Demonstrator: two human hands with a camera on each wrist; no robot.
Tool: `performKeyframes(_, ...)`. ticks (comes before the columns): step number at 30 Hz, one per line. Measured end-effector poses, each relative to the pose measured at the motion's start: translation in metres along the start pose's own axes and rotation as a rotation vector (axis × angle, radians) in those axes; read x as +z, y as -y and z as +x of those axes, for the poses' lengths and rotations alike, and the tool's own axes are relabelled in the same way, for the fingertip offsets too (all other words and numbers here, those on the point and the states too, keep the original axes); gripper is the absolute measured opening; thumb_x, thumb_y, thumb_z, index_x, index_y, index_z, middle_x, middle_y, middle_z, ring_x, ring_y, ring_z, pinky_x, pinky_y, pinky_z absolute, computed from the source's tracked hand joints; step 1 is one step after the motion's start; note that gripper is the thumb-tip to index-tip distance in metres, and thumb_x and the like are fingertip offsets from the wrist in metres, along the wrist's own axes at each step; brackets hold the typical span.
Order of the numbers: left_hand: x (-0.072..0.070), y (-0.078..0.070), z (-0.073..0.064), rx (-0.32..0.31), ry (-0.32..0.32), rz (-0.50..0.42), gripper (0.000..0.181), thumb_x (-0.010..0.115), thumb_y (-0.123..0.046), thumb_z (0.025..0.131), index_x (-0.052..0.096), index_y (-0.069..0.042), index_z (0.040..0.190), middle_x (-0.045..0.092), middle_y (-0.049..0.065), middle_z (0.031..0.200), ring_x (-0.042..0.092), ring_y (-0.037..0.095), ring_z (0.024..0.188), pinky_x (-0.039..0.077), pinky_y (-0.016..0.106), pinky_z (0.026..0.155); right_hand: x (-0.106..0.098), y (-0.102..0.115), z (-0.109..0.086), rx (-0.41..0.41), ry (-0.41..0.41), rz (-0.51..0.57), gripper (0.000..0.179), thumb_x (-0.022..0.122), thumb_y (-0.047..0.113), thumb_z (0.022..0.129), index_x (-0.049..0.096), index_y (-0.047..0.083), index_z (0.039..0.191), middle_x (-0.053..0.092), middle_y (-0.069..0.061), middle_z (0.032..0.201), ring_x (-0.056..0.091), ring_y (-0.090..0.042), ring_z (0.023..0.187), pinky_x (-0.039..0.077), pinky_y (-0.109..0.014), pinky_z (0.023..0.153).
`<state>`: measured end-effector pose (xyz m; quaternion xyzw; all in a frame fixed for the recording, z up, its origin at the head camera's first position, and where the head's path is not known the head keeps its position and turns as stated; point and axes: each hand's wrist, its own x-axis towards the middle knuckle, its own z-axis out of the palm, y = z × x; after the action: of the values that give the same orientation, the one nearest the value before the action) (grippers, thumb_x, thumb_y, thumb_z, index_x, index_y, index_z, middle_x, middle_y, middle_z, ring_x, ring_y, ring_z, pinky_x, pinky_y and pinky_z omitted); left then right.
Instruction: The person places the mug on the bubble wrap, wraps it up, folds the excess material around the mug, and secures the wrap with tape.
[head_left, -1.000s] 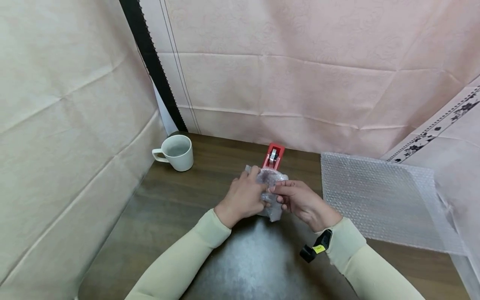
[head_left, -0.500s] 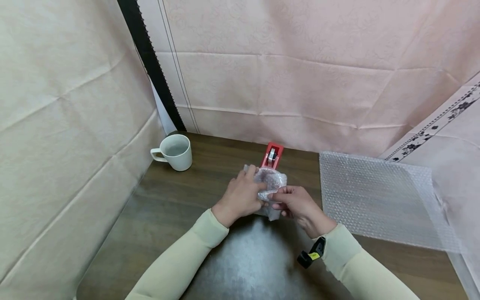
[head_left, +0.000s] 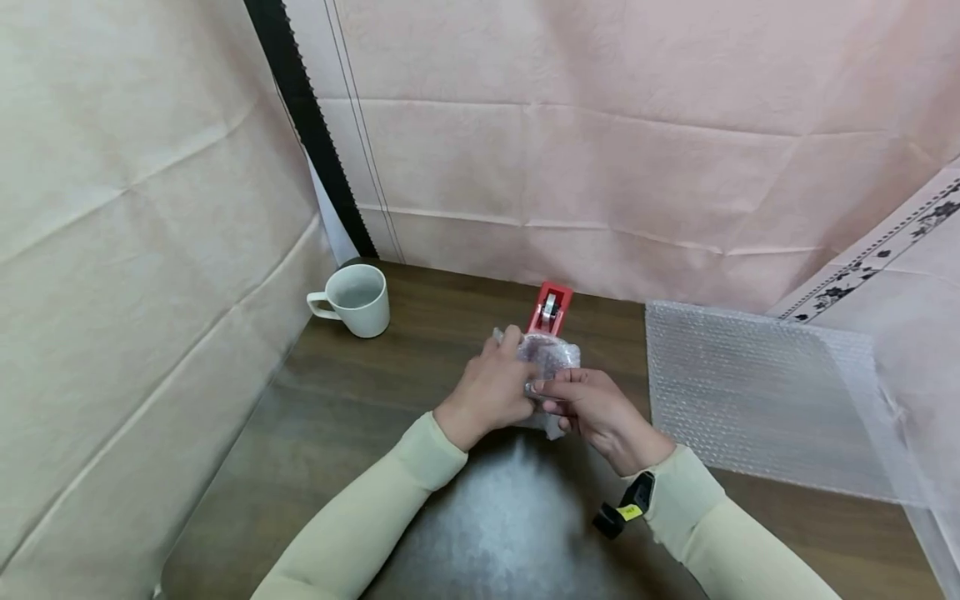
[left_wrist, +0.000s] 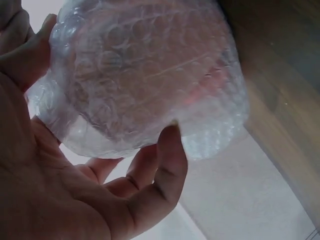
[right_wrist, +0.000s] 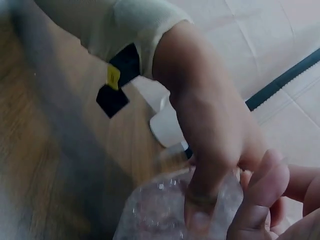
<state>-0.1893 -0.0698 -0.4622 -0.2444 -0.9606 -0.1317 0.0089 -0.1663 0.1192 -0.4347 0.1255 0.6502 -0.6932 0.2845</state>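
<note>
A small bundle in clear bubble wrap (head_left: 557,357) lies between my hands; its contents are blurred, though a reddish patch shows through in the left wrist view. My left hand (head_left: 487,387) holds the bundle (left_wrist: 135,75) from the left, thumb and fingers bent around its side. From the right, my right hand (head_left: 600,408) pinches a clear edge at the bundle's near side between thumb and forefinger. Whether that edge is wrap or a strip of tape is too small to tell. Right behind the bundle is a red tape dispenser (head_left: 551,307).
At the back left of the wooden table (head_left: 300,450) stands a white mug (head_left: 360,302), its handle to the left. A flat bubble wrap sheet (head_left: 750,400) covers the right side. Pale cloth (head_left: 600,167) hangs behind and at both sides.
My right hand's fingertips have shifted slightly left and down along the bundle, closer to the left hand's fingers. The left hand keeps its hold; mug, dispenser and sheet have stayed put.
</note>
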Motion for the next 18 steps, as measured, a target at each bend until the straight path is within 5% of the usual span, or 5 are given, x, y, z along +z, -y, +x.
performKeyframes(9,-0.002,0.001,0.0,-0.023,0.016,-0.063,0.019,0.088,-0.035,0.095,0.089,-0.025,0.111,0.05,0.012,0.126,0.055,0.03,0.1,0.051,0.037,0.058,0.01,-0.005,-0.003,-0.034,-0.083,-0.081,0.021,0.081,0.015,0.106,0.066,0.01,0.092,0.077,0.002,0.074,0.065,-0.006,0.062,0.056,-0.024,0.056)
performKeyframes(15,-0.002,0.004,0.0,-0.054,0.02,-0.074,0.013,0.087,-0.023,0.092,0.088,-0.023,0.105,0.053,0.012,0.15,0.061,0.033,0.124,0.053,0.039,0.062,0.014,-0.005,-0.004,-0.059,-0.121,-0.143,0.018,0.081,0.017,0.105,0.067,0.006,0.103,0.08,-0.002,0.082,0.072,-0.009,0.069,0.06,-0.026,0.058)
performKeyframes(18,-0.001,0.005,-0.001,-0.049,0.019,-0.075,0.015,0.087,-0.021,0.09,0.088,-0.023,0.105,0.053,0.011,0.15,0.061,0.033,0.122,0.053,0.038,0.061,0.015,-0.005,-0.006,-0.081,-0.115,-0.172,0.018,0.079,0.016,0.106,0.065,0.006,0.102,0.079,-0.002,0.082,0.071,-0.01,0.07,0.061,-0.027,0.059)
